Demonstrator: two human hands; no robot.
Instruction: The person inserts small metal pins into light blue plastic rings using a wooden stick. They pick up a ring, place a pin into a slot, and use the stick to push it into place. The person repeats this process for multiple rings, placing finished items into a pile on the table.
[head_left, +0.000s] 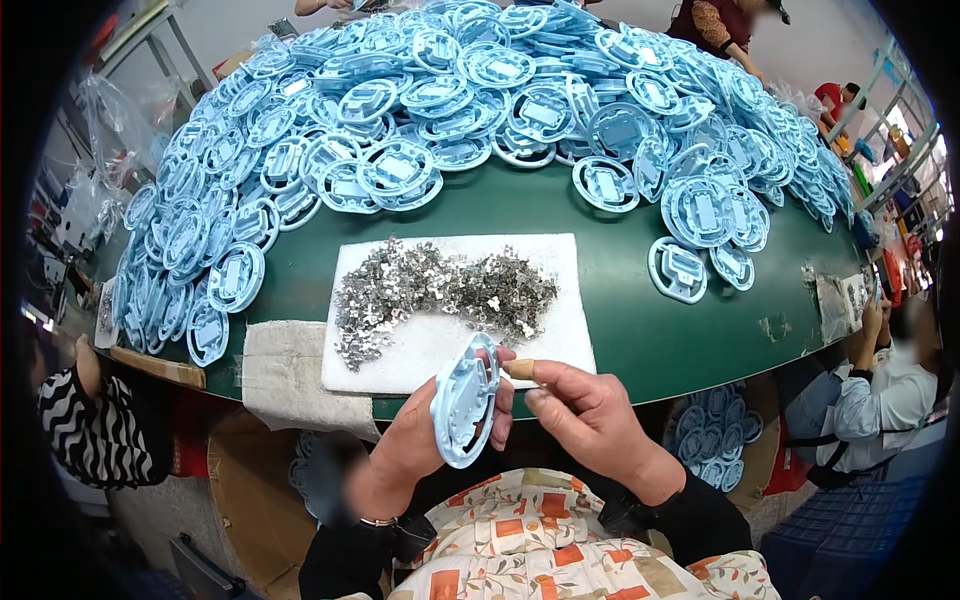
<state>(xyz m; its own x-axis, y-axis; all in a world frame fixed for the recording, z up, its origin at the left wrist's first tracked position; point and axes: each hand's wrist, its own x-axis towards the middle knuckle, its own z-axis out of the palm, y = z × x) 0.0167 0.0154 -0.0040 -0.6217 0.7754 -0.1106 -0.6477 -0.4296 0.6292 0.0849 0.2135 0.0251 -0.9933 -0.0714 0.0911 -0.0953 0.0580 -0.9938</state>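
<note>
My left hand [412,440] is closed round a light blue round plastic part [453,408], tilted nearly on edge, with a rim and a moulded inner plate. Close to that part's upper right edge, my right hand [605,425] has its thumb and index finger pinched together. A tan cover wraps the index fingertip. Whatever the pinch holds is too small to make out. Just beyond my hands, a heap of small shiny metal clips [440,285] lies on a white foam board [440,345].
A large heap of similar blue parts [500,68] covers the far side of the green table [520,205]. A pale cloth [300,362] lies left of the board. Below the edge, cardboard boxes [245,495] hold more blue parts [712,430]. Other people [870,400] work around the table.
</note>
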